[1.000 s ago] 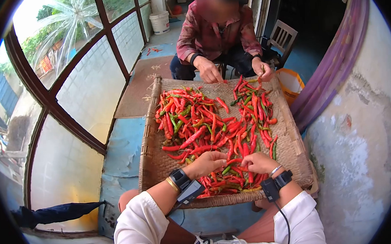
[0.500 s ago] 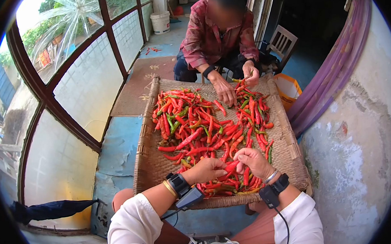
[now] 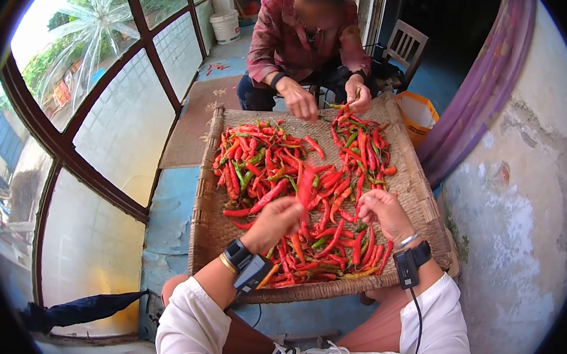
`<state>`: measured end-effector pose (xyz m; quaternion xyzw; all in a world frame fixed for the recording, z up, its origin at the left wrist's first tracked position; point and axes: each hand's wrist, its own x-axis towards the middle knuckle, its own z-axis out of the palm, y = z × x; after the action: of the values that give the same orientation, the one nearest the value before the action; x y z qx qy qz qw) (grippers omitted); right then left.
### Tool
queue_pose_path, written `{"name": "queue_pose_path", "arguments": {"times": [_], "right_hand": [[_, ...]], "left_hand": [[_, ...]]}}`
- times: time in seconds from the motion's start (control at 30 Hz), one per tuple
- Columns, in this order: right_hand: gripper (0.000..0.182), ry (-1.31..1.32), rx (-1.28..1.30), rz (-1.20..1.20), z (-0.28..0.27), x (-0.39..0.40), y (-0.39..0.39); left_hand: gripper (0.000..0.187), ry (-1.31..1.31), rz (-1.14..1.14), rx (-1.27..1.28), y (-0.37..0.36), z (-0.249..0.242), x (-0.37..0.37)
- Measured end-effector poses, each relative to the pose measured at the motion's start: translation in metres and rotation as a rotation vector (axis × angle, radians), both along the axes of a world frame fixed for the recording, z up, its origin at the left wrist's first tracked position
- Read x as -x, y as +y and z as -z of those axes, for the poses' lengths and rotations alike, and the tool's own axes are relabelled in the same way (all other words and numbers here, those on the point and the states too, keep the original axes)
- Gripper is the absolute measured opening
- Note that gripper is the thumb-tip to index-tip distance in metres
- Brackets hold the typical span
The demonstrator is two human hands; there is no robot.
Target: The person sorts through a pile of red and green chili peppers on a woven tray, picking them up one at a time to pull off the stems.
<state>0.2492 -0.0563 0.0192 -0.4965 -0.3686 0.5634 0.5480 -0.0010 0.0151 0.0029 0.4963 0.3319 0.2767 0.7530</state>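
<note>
My left hand [image 3: 278, 221] is closed on a red chili [image 3: 307, 185], which points upward from the fingers and is blurred by motion. My right hand [image 3: 384, 215] is raised over the right part of the pile, its fingertips pinched together; what they hold, if anything, is too small to name. Under both hands lies a pile of red chilies [image 3: 256, 159] with some green ones, spread over a woven tray [image 3: 202, 208]. A strip of bare weave separates part of the left heap from the chilies on the right.
Across the tray a person [image 3: 307, 36] in a red patterned shirt handles chilies with both hands. An orange and white container [image 3: 417, 115] stands right of the tray, near a wooden chair [image 3: 407, 45]. A white bucket [image 3: 225, 27] is at the back left.
My hands have moved apart, the left one leftward and up with a red chili, the right one up and rightward. The other person's hands have drawn back toward the tray's far edge.
</note>
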Motion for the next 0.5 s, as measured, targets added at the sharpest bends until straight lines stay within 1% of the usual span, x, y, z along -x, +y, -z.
{"name": "queue_pose_path", "arguments": {"times": [0.03, 0.07, 0.1, 0.13, 0.2, 0.23, 0.27, 0.33, 0.4, 0.43, 0.5], "right_hand": [[0.021, -0.252, 0.025, -0.074, 0.006, 0.0, 0.002], [0.021, -0.503, 0.051, -0.148, 0.015, 0.0, 0.004], [0.022, -0.665, -0.007, -0.276, 0.023, -0.001, 0.006], [0.022, -0.664, -0.007, -0.276, 0.027, -0.003, 0.005], [0.024, -1.173, -0.073, -0.457, 0.03, 0.0, 0.003], [0.03, -1.376, -0.064, -0.634, 0.038, 0.003, 0.002], [0.03, -1.377, -0.062, -0.635, 0.044, 0.004, 0.001], [0.031, -1.255, 0.003, -0.813, 0.046, 0.009, 0.001], [0.033, -1.286, 0.041, -0.833, 0.046, 0.011, 0.0], [0.033, -1.28, 0.081, -0.881, 0.05, 0.01, 0.001], [0.034, -1.274, 0.119, -0.929, 0.05, 0.011, 0.003]], "left_hand": [[0.021, 0.0, 0.002, -0.001, 0.001, -0.003, -0.001], [0.027, -0.054, -0.174, 0.083, 0.001, -0.009, 0.0], [0.033, -0.107, -0.35, 0.166, 0.001, -0.013, 0.0], [0.033, -0.106, -0.35, 0.166, 0.001, -0.012, 0.001], [0.045, 0.006, -0.275, 0.11, 0.003, -0.004, 0.003], [0.039, 0.047, -0.07, 0.085, 0.001, 0.008, 0.003], [0.033, 0.073, 0.01, 0.107, -0.001, 0.014, 0.001], [0.029, 0.057, 0.111, 0.106, -0.007, 0.019, -0.004], [0.029, 0.036, 0.128, 0.129, -0.012, 0.013, -0.006], [0.029, 0.017, 0.145, 0.15, -0.013, 0.011, -0.005], [0.028, 0.026, 0.114, 0.177, -0.013, 0.01, -0.005]]}}
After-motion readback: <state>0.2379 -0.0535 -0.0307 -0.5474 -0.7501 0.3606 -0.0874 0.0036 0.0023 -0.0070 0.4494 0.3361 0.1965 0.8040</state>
